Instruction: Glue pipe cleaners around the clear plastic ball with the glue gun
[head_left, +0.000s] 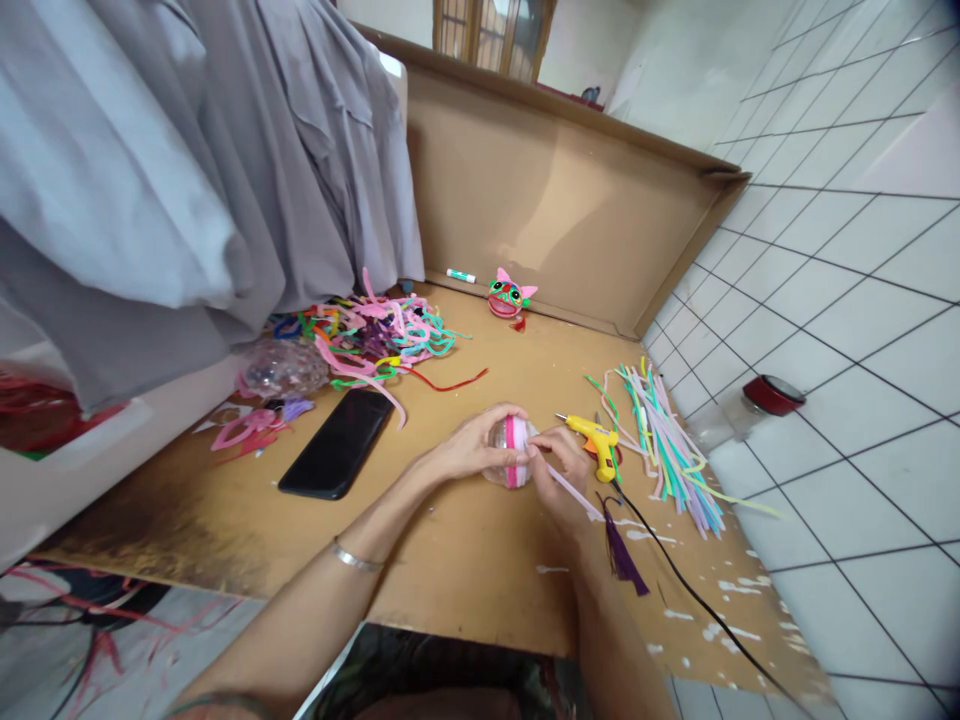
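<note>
A clear plastic ball with a bright pink band round its middle rests on the cardboard sheet. My left hand is curled over the ball's left side and holds it. My right hand pinches a pale pink pipe cleaner against the band; the cleaner trails off toward the lower right. A yellow glue gun lies just right of my right hand, its black cord running toward the front edge.
A black phone lies left of the ball. Coloured pipe cleaner scraps pile at the back left, straight pastel pipe cleaners at the right. A finished pink-eared ball figure, a glue stick, a purple tassel, a red-lidded jar and grey cloth are around.
</note>
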